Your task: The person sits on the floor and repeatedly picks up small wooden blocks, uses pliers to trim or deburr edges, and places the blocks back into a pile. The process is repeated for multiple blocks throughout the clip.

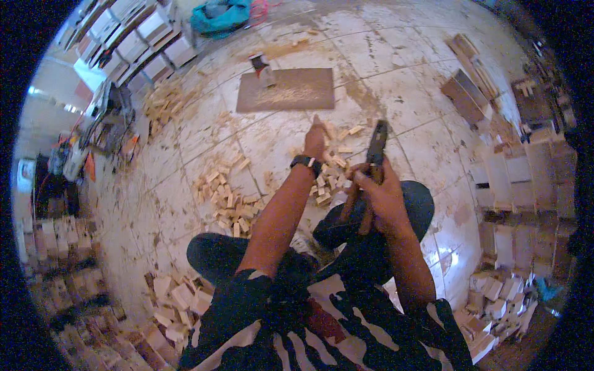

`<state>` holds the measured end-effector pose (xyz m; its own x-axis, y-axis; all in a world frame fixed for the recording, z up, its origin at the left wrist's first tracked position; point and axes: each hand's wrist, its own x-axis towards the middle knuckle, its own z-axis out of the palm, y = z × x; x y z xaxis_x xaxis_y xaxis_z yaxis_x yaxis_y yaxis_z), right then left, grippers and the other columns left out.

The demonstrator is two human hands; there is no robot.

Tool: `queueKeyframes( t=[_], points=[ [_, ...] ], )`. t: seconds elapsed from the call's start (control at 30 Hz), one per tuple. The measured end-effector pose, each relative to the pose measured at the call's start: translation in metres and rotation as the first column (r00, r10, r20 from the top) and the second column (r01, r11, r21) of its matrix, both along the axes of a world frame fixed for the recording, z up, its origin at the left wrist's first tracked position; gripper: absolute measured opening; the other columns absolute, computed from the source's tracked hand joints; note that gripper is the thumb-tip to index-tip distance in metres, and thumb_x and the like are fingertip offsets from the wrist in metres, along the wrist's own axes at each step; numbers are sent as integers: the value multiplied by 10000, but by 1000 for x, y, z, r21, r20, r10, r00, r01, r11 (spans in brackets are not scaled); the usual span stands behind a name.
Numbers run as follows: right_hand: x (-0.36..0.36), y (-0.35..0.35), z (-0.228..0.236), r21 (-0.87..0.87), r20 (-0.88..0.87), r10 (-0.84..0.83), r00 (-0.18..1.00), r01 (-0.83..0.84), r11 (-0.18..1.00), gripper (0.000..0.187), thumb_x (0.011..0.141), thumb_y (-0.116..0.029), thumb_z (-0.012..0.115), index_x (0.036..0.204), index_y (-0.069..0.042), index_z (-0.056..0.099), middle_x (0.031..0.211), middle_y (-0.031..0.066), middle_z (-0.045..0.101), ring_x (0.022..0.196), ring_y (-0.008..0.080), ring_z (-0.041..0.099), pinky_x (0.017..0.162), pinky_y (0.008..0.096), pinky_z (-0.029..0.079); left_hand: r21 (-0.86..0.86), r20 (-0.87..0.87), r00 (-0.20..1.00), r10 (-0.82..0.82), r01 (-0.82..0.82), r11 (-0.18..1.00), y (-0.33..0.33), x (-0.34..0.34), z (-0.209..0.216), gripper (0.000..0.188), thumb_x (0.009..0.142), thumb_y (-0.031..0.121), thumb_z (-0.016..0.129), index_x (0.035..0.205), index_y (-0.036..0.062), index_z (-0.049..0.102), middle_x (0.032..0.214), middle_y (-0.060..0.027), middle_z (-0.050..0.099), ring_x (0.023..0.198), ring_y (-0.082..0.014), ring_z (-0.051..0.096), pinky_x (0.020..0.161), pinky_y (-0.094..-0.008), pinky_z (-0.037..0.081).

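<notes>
My left hand [315, 140], with a dark watch on its wrist, reaches out over the floor. At least one finger is stretched forward, and the others are partly hidden; I see nothing held in it. Small pale wooden blocks [334, 167] lie scattered beside and below it. In my right hand [382, 195] is a pliers-like tool [377, 143] with a long dark head pointing away from me and two brown handles spread toward my lap. A second heap of small wooden blocks [229, 201] lies to the left, in front of my left knee.
Ahead lies a brown board [312, 83] strewn with pale bits, a small white, red and black container [264, 71] standing on it. Wood piles [179, 303] flank me. Stacked boards [520, 179] line the right, power tools [99, 127] the left, and a teal bag [219, 18] the back.
</notes>
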<state>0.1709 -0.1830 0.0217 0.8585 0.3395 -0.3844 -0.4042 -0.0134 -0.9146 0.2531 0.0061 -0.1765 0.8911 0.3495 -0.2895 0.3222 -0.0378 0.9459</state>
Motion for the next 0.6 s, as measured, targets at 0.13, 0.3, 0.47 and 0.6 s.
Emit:
queueKeyframes(
  t=[0.13, 0.3, 0.47, 0.6],
  points=[
    [-2, -1, 3, -52, 27, -15, 1000, 16, 998, 304, 853, -58, 568, 1124, -37, 433, 954, 91, 558, 884, 214, 595, 740, 382, 556, 259, 202, 958, 205, -254, 932, 14, -21, -55, 395, 922, 370, 457, 1057, 38, 622, 841, -116, 638, 779, -186, 598, 673, -321, 497],
    [-5, 4, 7, -27, -18, -40, 999, 40, 999, 290, 849, -47, 566, 1113, -30, 446, 953, 95, 551, 872, 220, 598, 739, 379, 558, 577, -12, 979, 205, -161, 801, 80, -123, -127, 244, 841, 101, 474, 1010, 103, 650, 985, -137, 642, 865, -295, 617, 762, -399, 499],
    [-3, 8, 8, -123, 3, -45, 999, 45, 991, 353, 844, -65, 587, 1168, -26, 452, 939, 90, 566, 822, 210, 611, 714, 353, 550, 652, -505, 771, 389, 45, 757, 161, -177, -128, 351, 808, 217, 546, 1139, 100, 542, 939, -179, 641, 892, -332, 616, 767, -443, 500],
    [-3, 15, 9, -161, 9, -51, 999, 52, 986, 378, 833, -78, 614, 1172, -28, 455, 912, 85, 596, 748, 203, 639, 654, 305, 536, 810, -428, 810, 400, 149, 567, 202, -173, -123, 466, 807, 235, 605, 1241, 134, 468, 1068, -182, 613, 941, -319, 615, 778, -441, 508]
  ],
)
